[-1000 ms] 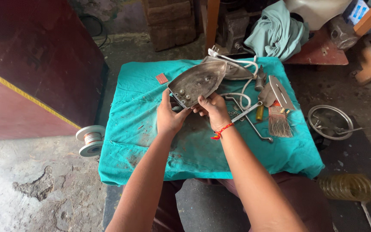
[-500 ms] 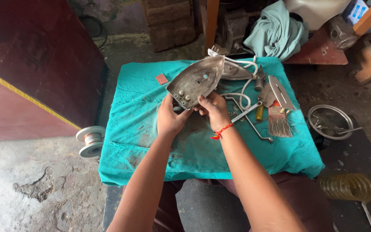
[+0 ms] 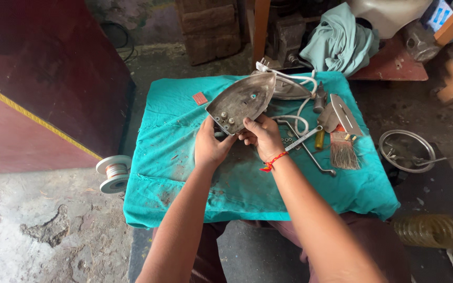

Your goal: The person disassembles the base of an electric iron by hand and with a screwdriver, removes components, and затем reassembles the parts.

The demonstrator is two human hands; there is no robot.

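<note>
The wide rear end of the grey, pointed metal iron soleplate [image 3: 243,100] was partly hidden by the fingers. It was gripped there by the left hand [image 3: 211,148] and right hand [image 3: 262,136], tilted above the teal cloth-covered table [image 3: 174,157], screws visible by the grip, tip pointing away.

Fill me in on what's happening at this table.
A person holds a metal iron soleplate by its wide end in both hands, the left hand under it and the right hand at its edge, tilted up above a teal cloth spread over the table. The side with screws and fittings faces up. Beside it on the cloth lie a white cord, a brush, a yellow-handled screwdriver and a small red piece. A spool of wire sits on the floor.
</note>
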